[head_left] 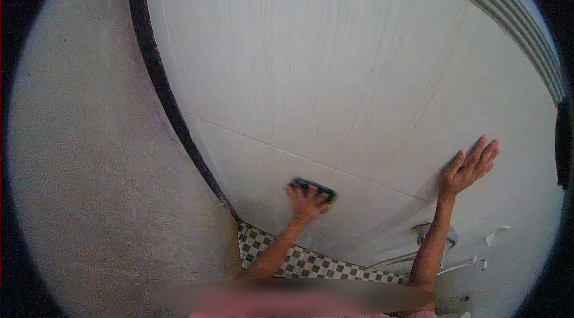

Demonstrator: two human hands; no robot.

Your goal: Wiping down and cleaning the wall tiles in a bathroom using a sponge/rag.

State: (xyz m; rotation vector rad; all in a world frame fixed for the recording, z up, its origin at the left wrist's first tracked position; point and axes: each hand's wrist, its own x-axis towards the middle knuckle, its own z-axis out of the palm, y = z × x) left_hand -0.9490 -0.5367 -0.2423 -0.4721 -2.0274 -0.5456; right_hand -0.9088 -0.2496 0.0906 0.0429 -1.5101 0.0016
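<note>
Against the pale tiled wall point(359, 79), the left hand's point(307, 201) fingers curl over a dark scrubbing pad point(312, 186), gripping it and pressing it flat to a tile just above a grout line, seemingly so that it bears on the surface. Well apart to the right, the right hand point(467, 167) lies open, fingers spread, palm on the wall as if bracing. Below runs a checkered mosaic strip point(305, 261); metal tap fittings point(435, 235) sit beside the right forearm.
</note>
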